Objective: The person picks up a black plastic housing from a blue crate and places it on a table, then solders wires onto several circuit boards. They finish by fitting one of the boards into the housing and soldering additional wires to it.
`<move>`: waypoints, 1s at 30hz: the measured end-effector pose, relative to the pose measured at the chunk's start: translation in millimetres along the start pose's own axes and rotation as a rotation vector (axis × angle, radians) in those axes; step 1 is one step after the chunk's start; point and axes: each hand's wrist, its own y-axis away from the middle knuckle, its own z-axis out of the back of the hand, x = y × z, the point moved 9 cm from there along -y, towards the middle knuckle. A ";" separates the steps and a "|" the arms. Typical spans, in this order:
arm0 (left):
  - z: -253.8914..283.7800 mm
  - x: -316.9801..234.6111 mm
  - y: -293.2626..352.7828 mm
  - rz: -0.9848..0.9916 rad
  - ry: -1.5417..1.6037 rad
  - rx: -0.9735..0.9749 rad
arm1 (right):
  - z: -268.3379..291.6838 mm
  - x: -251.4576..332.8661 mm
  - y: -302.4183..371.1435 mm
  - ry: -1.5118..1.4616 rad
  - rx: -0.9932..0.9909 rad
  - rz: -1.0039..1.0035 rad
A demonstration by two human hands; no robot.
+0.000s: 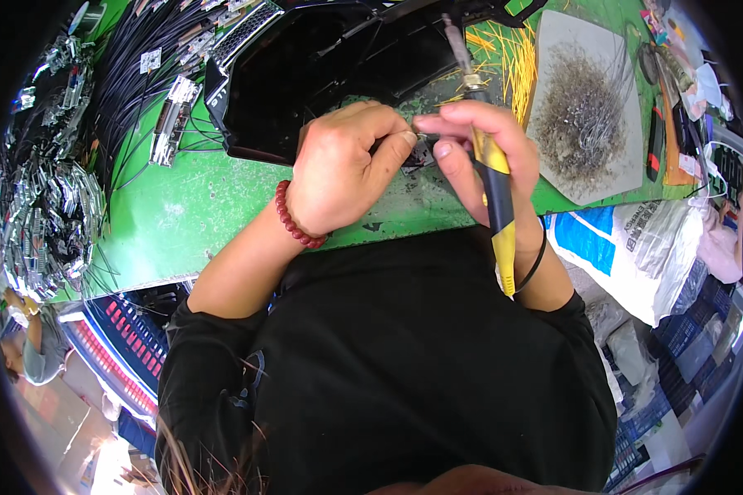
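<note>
My left hand, with a dark red bead bracelet at its wrist, has thumb and forefinger pinched together at the near edge of a glossy black plastic housing. Whatever sits in that pinch is too small to make out. A yellow and black soldering iron lies across my right hand, which is closed on it; its metal tip points away from me, over the housing. The right thumb and fingertips come close to the left fingertips, and a small dark piece shows between the two hands.
On the green table, a grey board at right bears heaped wire clippings. Yellow strands lie beside it. Black cables and shiny metal parts crowd the left. A white bag is at lower right.
</note>
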 end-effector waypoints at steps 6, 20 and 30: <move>0.2 0.3 -0.1 0.001 -0.002 -0.004 | -3.3 3.8 -7.0 0.111 -0.002 0.067; 2.1 6.9 0.0 0.110 0.082 -0.040 | -3.5 23.8 -0.3 0.460 -0.091 0.291; 4.4 4.0 0.6 0.102 0.108 -0.063 | -3.5 31.4 5.4 0.457 -0.166 0.338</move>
